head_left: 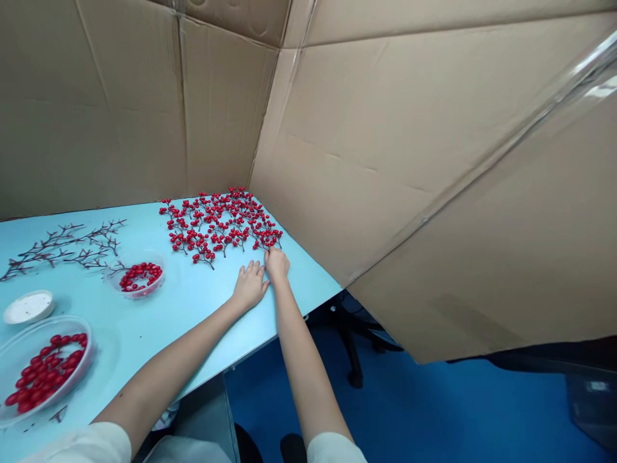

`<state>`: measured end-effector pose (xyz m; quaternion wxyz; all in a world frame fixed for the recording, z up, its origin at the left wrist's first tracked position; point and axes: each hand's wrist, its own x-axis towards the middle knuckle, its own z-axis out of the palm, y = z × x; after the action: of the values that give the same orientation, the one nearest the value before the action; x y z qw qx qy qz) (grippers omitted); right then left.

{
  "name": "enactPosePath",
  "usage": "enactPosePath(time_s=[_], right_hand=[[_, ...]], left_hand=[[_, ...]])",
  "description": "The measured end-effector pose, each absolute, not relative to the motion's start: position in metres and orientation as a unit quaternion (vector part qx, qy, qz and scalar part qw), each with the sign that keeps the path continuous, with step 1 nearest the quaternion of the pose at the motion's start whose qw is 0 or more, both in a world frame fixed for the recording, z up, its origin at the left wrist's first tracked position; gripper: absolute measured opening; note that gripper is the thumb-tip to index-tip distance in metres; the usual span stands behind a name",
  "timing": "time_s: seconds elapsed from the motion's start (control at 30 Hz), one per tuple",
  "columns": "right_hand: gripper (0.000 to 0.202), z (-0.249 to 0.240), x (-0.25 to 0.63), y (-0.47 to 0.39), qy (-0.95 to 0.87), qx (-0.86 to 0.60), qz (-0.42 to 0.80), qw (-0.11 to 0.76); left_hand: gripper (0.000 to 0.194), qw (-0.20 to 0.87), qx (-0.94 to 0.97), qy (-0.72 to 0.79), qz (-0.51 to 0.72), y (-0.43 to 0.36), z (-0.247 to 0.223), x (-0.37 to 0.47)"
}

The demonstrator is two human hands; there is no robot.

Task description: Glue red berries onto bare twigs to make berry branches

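Observation:
Many small sprigs of glossy red berries (219,215) lie spread over the far right corner of the table. At the near right edge of this spread, my right hand (277,265) has its fingers closed on the stem end of one berry sprig (266,238); the fingertips are partly hidden. My left hand (250,284) lies flat on the table just to the left, fingers spread, with nothing in it. The two hands are close together, and the sprigs lie just beyond them.
Bare brown branches (67,247) lie at the left. Near them stand a small clear bowl of red berries (140,276), a white dish (29,307) and a larger clear bowl of berries (45,373). Cardboard walls (376,141) enclose the light blue table (193,302) behind and right.

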<state>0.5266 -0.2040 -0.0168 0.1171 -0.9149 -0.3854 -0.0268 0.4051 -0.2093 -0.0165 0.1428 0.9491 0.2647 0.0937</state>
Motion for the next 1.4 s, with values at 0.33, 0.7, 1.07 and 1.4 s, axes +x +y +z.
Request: enactPosePath(time_s=[0.33, 0.7, 1.07, 1.4], right_hand=[[0.029, -0.009, 0.514, -0.205, -0.377, -0.915, -0.066, 0.13], [0.031, 0.001, 0.461, -0.235, -0.385, -0.877, -0.139, 0.253], [0.022, 0.088, 0.257, -0.096, -0.757, -0.649, -0.013, 0.081], [0.03, 0.066, 0.199, -0.012, -0.731, -0.647, 0.087, -0.199]], left_hand=[[0.053, 0.136, 0.973, 0.182, 0.052, -0.253, -0.015, 0.313], [0.049, 0.187, 0.966, 0.165, 0.063, -0.286, -0.016, 0.16], [0.044, 0.225, 0.804, 0.379, 0.4, -0.263, 0.013, 0.026], [0.024, 0.205, 0.677, 0.565, 0.425, -0.222, 0.01, -0.018]])
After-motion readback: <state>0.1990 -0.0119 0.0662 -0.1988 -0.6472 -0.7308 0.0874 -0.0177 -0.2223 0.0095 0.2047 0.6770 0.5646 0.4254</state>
